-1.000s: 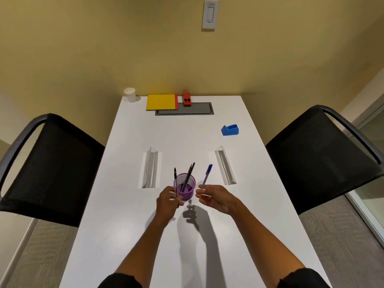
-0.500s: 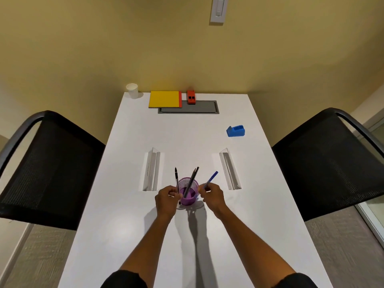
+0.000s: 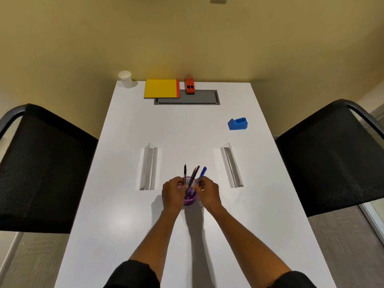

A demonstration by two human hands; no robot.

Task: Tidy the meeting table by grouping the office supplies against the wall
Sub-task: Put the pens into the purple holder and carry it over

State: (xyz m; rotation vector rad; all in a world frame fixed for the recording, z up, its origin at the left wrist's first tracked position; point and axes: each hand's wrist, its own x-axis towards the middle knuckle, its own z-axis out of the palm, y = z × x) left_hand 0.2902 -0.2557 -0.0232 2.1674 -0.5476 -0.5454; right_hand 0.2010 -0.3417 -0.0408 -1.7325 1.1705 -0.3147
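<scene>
A purple mesh pen cup (image 3: 190, 199) stands in the middle of the white table (image 3: 124, 215) with dark pens (image 3: 193, 177) leaning in it. My left hand (image 3: 173, 193) is closed on a black pen (image 3: 185, 172) at the cup's left rim. My right hand (image 3: 208, 193) pinches a blue pen (image 3: 202, 175) whose lower end is over or inside the cup. Against the far wall lie a yellow notepad (image 3: 161, 88), a red stapler (image 3: 190, 86) and a white paper cup (image 3: 125, 79). A blue tape dispenser (image 3: 238, 123) sits apart at the right.
Two clear acrylic name holders (image 3: 149, 166) (image 3: 231, 164) lie left and right of the cup. A grey cable hatch (image 3: 199, 97) is set in the table near the wall. Black mesh chairs (image 3: 39, 167) (image 3: 332, 154) stand at both sides.
Both hands have closed in on the purple cup. The blue pen in my right hand came from beside the cup to its rim; the black pen in my left hand moved inward.
</scene>
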